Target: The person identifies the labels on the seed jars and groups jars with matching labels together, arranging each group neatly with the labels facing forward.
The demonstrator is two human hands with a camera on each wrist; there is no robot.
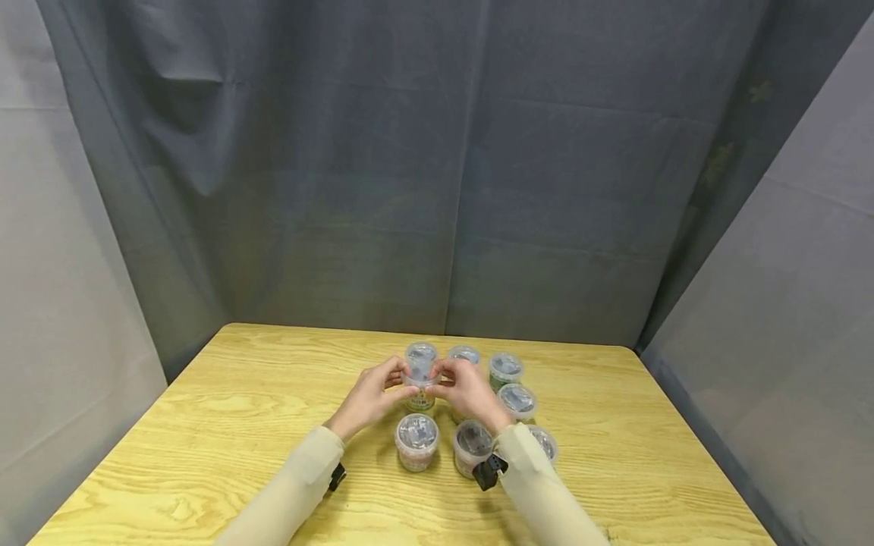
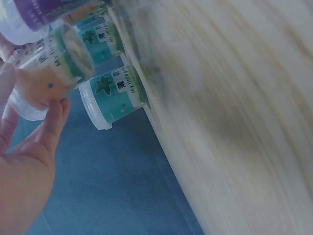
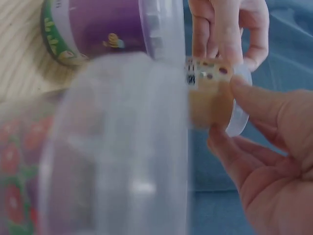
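Observation:
Both hands hold one small plastic tub [image 1: 421,396] with a clear lid and an orange-tan label. The left hand [image 1: 371,396] grips the lid rim from the left; in the left wrist view its fingers curl round the tub [image 2: 46,81], whose base shows off the tabletop. From the right, the right hand [image 1: 471,387] pinches the same rim; the right wrist view shows its thumb and fingers on the lid edge of the tub [image 3: 210,103]. Behind the held tub stands another lidded tub [image 1: 421,352]. A green-labelled tub [image 2: 113,95] stands beyond the left fingers.
Several lidded tubs stand around: a front one [image 1: 416,440], another by the right wrist [image 1: 473,447], and a right-hand column [image 1: 517,400]. A purple-labelled tub [image 3: 107,29] and a blurred nearer tub [image 3: 29,161] fill the right wrist view. A grey curtain [image 1: 437,189] hangs behind the wooden table [image 1: 225,425].

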